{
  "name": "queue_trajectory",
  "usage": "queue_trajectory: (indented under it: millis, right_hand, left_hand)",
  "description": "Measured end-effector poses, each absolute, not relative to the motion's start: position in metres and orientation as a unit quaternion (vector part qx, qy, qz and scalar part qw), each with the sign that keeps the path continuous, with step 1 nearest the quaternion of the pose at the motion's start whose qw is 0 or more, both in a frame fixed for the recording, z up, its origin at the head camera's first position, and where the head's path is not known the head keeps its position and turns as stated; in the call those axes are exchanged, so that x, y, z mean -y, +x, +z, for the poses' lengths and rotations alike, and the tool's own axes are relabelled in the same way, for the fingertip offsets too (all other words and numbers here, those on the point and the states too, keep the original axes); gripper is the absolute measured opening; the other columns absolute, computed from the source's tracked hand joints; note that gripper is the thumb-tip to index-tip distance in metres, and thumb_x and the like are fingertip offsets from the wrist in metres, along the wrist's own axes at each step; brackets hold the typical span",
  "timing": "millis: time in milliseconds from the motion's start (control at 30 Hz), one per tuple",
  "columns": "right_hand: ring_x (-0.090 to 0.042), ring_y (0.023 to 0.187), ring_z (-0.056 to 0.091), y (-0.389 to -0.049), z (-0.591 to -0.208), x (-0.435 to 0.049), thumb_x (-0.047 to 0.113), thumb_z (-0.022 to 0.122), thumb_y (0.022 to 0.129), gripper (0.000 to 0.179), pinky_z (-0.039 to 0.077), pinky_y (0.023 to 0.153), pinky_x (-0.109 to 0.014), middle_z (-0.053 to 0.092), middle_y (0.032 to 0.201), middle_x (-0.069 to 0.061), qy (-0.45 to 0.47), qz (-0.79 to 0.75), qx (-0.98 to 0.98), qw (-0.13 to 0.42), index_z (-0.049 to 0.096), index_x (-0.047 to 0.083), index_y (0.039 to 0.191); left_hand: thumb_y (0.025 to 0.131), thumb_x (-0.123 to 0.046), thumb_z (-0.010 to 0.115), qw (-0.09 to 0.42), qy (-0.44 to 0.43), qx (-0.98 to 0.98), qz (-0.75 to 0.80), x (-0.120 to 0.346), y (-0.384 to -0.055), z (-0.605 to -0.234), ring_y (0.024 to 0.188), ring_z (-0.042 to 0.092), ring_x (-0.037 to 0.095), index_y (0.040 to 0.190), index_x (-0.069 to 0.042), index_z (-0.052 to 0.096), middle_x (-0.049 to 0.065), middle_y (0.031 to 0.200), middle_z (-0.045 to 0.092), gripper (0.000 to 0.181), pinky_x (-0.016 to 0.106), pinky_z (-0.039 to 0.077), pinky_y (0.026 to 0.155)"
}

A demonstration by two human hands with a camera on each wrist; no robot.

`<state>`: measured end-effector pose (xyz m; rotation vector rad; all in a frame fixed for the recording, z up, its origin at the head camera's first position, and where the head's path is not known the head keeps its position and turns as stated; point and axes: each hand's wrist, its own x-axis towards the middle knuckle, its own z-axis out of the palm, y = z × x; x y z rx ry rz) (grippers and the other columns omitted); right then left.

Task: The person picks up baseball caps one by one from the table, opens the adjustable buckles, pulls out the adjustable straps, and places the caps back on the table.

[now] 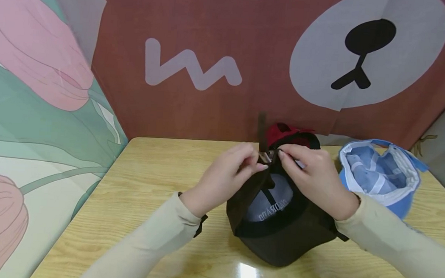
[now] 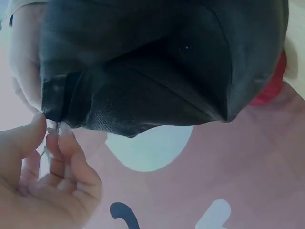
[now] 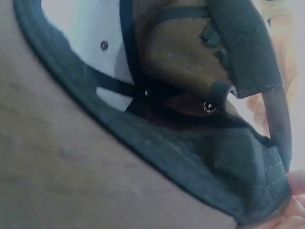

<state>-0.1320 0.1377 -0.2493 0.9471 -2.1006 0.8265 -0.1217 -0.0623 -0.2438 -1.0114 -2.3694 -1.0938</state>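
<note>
1. Your left hand [image 1: 225, 177] pinches the dark cap [image 1: 277, 244] — back edge, near twelve o'clock.
2. Your right hand [image 1: 316, 174] pinches that edge alongside.
3. It's between your wrists, brim toward six; blue cap [image 1: 377, 178] at two.

Blackish-brown cap [image 1: 283, 240], blue cap [image 1: 381, 174] striped white inside, red-and-black cap [image 1: 278, 136], yellowish wood-grained table [image 1: 155, 169], brown bear-patterned backdrop [image 1: 209, 108]

front cap [image 1: 281, 246] before rear cap [image 1: 275, 133] | side cap [image 1: 398, 208] right, on table [image 1: 159, 169]
</note>
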Motion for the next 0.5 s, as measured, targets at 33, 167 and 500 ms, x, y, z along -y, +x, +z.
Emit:
queue_trajectory:
  millis: [33,167,500]
  right_hand:
    - [-0.015,0.064,0.059,-0.131,-0.248,-0.138,-0.01,0.066,0.082,0.013,0.047,0.06,-0.028,0.07,0.081,-0.009,0.359,0.321,0.809,0.338,0.071,-0.002,0.091]
    - [-0.016,0.063,0.058,-0.129,-0.246,-0.139,-0.01,0.066,0.083,0.013,0.045,0.06,-0.026,0.069,0.081,-0.008,0.353,0.322,0.811,0.338,0.072,-0.001,0.091]
    - [-0.009,0.05,0.044,-0.123,-0.248,-0.136,-0.011,0.071,0.08,0.032,0.041,0.05,-0.025,0.071,0.093,-0.01,0.359,0.307,0.816,0.333,0.071,0.001,0.109]
  left_hand:
    - [0.088,-0.008,0.072,0.171,-0.343,0.839,-0.386,0.062,-0.12,-0.243,0.067,0.042,0.015,0.077,-0.009,0.042,0.002,0.071,0.04,0.032,0.023,0.036,0.061]
    - [0.083,-0.027,0.079,0.172,-0.288,0.876,-0.347,0.06,-0.113,-0.243,0.07,0.05,0.015,0.088,-0.008,0.055,0.001,0.078,0.053,0.03,0.023,0.042,0.061]
    - [0.09,-0.011,0.069,0.276,-0.25,0.875,-0.309,0.056,-0.112,-0.255,0.071,0.056,0.017,0.1,-0.006,0.074,0.003,0.085,0.071,0.012,0.025,0.045,0.059]
